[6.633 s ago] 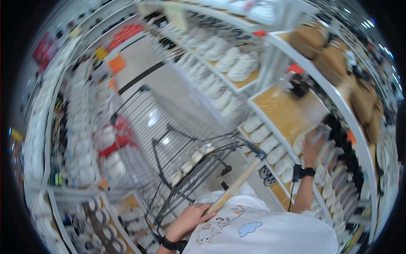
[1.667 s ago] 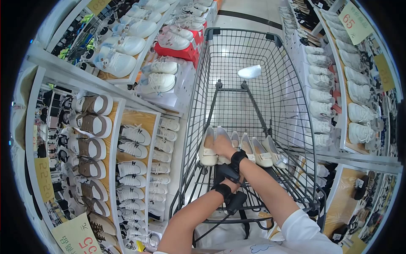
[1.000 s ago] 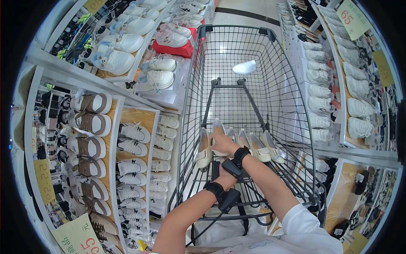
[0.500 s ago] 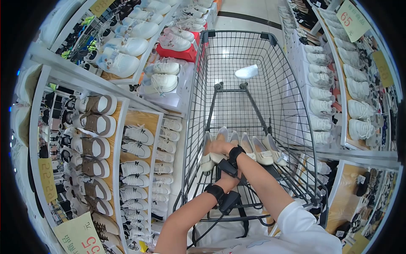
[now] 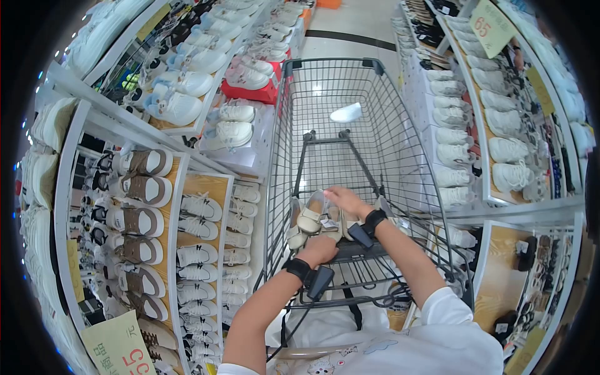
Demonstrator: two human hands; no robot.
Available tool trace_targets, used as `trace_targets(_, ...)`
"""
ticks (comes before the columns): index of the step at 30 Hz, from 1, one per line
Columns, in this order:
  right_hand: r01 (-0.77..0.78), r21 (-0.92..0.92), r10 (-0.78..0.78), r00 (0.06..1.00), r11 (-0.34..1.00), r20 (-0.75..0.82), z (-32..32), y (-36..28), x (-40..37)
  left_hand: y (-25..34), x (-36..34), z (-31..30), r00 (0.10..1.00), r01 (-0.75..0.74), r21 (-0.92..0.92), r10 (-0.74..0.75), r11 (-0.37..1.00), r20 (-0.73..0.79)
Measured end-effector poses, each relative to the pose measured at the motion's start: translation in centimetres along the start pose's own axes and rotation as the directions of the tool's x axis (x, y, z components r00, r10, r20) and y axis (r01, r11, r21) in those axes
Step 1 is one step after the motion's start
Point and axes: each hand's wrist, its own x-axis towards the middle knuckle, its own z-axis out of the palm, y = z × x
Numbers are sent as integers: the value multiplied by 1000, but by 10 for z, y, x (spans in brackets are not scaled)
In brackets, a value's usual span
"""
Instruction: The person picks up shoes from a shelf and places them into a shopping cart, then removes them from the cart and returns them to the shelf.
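A row of cream flat shoes (image 5: 297,237) with bows stands in the near end of a dark wire shopping cart (image 5: 270,206). My right hand (image 5: 345,201) reaches over them from the right, its fingers closed at the heel end of one shoe. Lower down, my left hand (image 5: 320,249) is closed at the toe end of a cream flat shoe (image 5: 330,226), its fingertips partly hidden. Another cream flat shoe (image 5: 309,220) lies tilted just left of it. Both wrists wear black straps with small boxes, and my right forearm covers some of the row.
A white object (image 5: 346,113) lies deeper in the cart. Shelves of white sneakers (image 5: 197,256) and brown-and-white shoes (image 5: 145,190) line the left. More white shoes (image 5: 454,153) flank the cart's right side. A price card (image 5: 117,342) stands at lower left.
My hands have moved apart: the right went up and right to the shoes' heel end, the left stays nearer the toes. Some shoes now sit tilted and closer together.
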Motion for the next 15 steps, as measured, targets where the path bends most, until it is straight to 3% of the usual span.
trace_targets(4,-51,-121,43,997,991,-66,-66,-14,-45,-14,-3,-20,992,-9,15,10,1000,-127)
trace_targets(7,-13,-102,9,999,995,-41,-109,-38,-93,-23,1,-33,964,-71,-49,56,996,-260)
trace_targets(10,2,-71,-12,989,997,-144,-138,-63,-155,-25,-2,-44,944,-84,-103,46,991,-327)
trace_targets(12,-15,-79,0,983,997,-186,-152,-80,-203,-38,8,-40,946,-115,-75,86,991,-313)
trace_targets(15,-48,-129,-13,901,990,-433,-155,-102,-278,-56,17,-31,972,-80,-29,72,996,-222)
